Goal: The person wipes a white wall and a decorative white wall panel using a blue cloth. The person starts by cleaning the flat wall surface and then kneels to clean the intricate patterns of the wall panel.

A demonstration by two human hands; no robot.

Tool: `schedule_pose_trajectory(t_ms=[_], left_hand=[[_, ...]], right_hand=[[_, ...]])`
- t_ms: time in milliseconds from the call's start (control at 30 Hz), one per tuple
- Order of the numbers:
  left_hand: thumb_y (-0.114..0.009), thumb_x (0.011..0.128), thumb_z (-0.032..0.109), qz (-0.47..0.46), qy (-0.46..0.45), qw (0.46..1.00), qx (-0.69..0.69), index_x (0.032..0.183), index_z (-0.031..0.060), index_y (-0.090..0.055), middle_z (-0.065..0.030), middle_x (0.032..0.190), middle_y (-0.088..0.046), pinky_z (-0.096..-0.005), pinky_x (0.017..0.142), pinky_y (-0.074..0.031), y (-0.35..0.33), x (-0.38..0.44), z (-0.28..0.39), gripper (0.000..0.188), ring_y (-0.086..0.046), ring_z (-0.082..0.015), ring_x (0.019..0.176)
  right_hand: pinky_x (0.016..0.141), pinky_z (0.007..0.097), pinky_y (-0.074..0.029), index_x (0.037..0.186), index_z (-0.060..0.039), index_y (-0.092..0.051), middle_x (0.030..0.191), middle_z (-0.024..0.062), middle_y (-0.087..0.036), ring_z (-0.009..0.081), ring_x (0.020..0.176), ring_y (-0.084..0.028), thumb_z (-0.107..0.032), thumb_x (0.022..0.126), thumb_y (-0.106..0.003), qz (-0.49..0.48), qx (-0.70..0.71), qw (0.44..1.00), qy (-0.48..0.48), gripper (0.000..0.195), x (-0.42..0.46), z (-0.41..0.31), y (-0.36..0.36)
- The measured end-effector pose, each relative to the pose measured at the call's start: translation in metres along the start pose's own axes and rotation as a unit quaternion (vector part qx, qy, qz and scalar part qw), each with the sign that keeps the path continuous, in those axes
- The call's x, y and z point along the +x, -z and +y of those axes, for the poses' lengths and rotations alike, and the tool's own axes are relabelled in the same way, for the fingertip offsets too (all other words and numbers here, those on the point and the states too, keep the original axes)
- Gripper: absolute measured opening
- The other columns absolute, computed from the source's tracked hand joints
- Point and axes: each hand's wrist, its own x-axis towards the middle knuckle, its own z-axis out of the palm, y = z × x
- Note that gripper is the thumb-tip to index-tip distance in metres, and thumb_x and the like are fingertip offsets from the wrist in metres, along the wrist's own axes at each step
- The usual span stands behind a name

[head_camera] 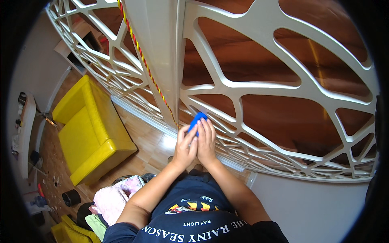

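A bright blue folded cloth or sponge (198,118) is held between my two hands, in front of my body. From the left, my left hand (185,148) grips its lower part with bent fingers. My right hand (206,141) lies against it from the other side, fingers stretched along it. The palms almost meet, so much of the blue piece is hidden. Just beyond the hands rises a white openwork lattice partition (238,112) with irregular cut-outs. Whether the blue piece touches the lattice, I cannot tell.
A white post (161,45) splits the lattice, with a red-and-yellow twisted cord (142,53) hanging along it. To the left stands a yellow armchair (82,124) on the wood-look floor (146,158). Pink fabric (111,197) and a black bin (71,198) are at lower left.
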Motion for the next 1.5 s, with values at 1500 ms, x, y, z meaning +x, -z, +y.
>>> schedule_pose_trajectory(t_ms=[1500], left_hand=[[-0.059, 0.097, 0.015, -0.038, 0.089, 0.995, -0.027, 0.154, 0.0039, -0.031, -0.0183, 0.136, -0.045, -0.0374, 0.109, -0.036, -0.014, -0.017, 0.003, 0.064, -0.047, -0.0307, 0.126]], right_hand=[[0.110, 0.0495, -0.038, 0.138, 0.0005, -0.044, 0.143, 0.0246, -0.045, 0.0433, 0.130, -0.046, 0.001, 0.083, -0.064, -0.093, 0.158, 0.980, -0.079, 0.059, -0.008, -0.008, 0.065]])
